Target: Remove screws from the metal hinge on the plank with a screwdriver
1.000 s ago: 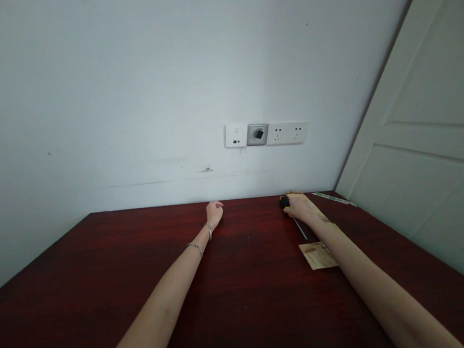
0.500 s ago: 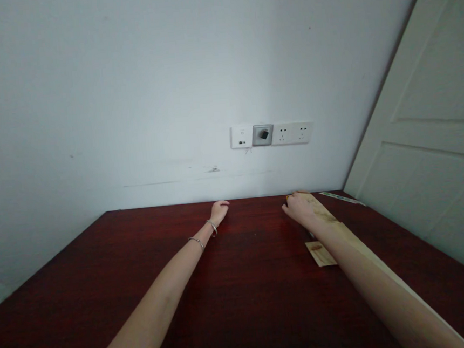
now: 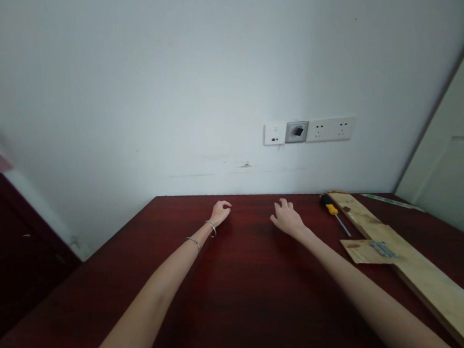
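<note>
My left hand (image 3: 221,212) hovers over or rests on the far part of the dark red table (image 3: 227,304); which one, I cannot tell. Its fingers are loosely curled, with a small gap at the thumb and nothing visible in them. Two bracelets circle that wrist. To its right is my right hand (image 3: 288,219), empty, fingers spread and bent. The nearest thing on its right is a screwdriver (image 3: 332,210) with a black and yellow handle, lying beside a long wooden board (image 3: 432,281). A short wooden piece (image 3: 364,251) meets the board's left side, with grey metal pieces (image 3: 383,249) on top.
A thin printed strip (image 3: 392,201) lies at the far right edge. Behind the table rises a white wall (image 3: 208,89) with a row of sockets (image 3: 309,131). A pale panelled door (image 3: 458,165) stands at right, dark red furniture (image 3: 15,247) at left.
The view has swung left. My right hand has come away from the screwdriver and board, leftward, and its fingers have spread. The left hand's curl has loosened a little.
</note>
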Action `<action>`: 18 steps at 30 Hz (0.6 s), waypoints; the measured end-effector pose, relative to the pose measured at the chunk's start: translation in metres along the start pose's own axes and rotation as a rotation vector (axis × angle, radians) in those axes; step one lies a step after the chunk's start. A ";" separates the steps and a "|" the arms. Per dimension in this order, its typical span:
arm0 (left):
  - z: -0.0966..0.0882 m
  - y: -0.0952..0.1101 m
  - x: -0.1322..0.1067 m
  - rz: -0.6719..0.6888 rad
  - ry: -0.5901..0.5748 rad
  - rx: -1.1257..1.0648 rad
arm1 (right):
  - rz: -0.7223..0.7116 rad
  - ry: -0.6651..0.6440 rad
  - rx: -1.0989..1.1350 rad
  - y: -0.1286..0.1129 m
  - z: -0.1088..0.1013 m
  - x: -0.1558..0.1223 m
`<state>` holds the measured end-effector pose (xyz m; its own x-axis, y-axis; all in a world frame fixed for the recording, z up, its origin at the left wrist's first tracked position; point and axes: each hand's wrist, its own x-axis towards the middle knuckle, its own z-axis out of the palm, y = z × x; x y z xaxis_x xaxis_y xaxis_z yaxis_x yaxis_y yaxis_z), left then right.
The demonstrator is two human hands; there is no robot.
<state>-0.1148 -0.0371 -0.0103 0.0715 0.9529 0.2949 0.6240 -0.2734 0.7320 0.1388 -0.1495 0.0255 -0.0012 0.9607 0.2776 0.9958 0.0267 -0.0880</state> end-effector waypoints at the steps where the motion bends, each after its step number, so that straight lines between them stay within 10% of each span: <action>1: -0.007 -0.005 -0.005 -0.004 0.014 0.011 | -0.008 -0.011 0.011 -0.006 0.002 -0.001; 18: -0.032 -0.032 -0.049 -0.019 0.106 0.180 | 0.040 -0.060 0.086 -0.029 0.046 -0.032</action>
<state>-0.1627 -0.0789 -0.0284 -0.0184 0.9359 0.3519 0.7542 -0.2181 0.6194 0.1055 -0.1686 -0.0247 0.0307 0.9762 0.2147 0.9835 0.0088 -0.1807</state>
